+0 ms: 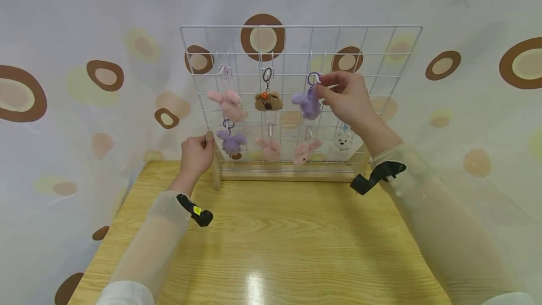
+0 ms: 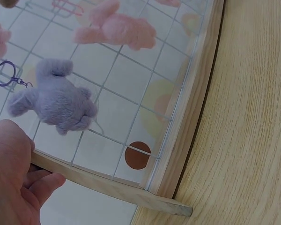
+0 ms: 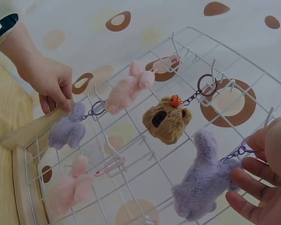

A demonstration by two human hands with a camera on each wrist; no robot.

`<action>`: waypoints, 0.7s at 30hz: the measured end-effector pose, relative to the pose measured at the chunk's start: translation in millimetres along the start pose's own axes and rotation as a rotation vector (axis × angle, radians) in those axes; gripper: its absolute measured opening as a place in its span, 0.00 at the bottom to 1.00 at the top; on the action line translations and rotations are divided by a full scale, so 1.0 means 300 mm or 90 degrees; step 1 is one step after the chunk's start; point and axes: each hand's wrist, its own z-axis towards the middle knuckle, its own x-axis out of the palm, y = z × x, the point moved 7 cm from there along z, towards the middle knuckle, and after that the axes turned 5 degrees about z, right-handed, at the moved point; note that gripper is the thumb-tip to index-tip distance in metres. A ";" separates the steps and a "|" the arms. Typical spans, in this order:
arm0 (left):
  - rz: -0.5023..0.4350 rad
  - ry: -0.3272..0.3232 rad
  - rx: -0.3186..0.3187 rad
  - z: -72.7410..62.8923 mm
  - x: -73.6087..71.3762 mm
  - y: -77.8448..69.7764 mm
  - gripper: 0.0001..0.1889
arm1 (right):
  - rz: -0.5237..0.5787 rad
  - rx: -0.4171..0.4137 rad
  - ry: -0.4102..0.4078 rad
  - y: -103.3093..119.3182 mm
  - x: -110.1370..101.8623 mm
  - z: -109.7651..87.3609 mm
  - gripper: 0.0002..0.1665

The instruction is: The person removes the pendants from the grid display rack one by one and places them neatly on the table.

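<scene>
My right hand pinches the ring and chain of a purple plush bunny keychain at a hook in the upper right of a white wire grid rack. In the right wrist view, the thumb and forefinger meet near the keychain's purple ring, while the other fingers spread beside the plush body. My left hand grips the top of the rack's left wooden post. Close beside it hangs another purple plush keychain.
Also hanging on the grid are a brown bear-head keychain with an orange bell, several pink plush keychains and a white one at lower right. The rack stands at the back of a wooden table, before a patterned curtain.
</scene>
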 end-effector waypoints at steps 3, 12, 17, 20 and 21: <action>-0.005 0.006 -0.003 -0.003 -0.001 0.000 0.17 | 0.031 -0.004 -0.007 -0.002 0.006 0.007 0.15; -0.007 0.013 -0.003 -0.002 0.000 -0.003 0.18 | 0.080 -0.001 -0.024 0.004 -0.002 0.007 0.14; -0.004 0.015 -0.006 -0.003 0.001 -0.001 0.17 | 0.079 0.003 -0.022 0.012 -0.008 0.003 0.15; -0.001 0.009 -0.001 -0.001 0.000 -0.002 0.17 | 0.076 0.001 -0.025 0.021 -0.010 0.001 0.15; -0.001 0.007 0.002 0.000 0.000 -0.002 0.17 | 0.074 -0.001 -0.026 0.024 -0.012 -0.001 0.15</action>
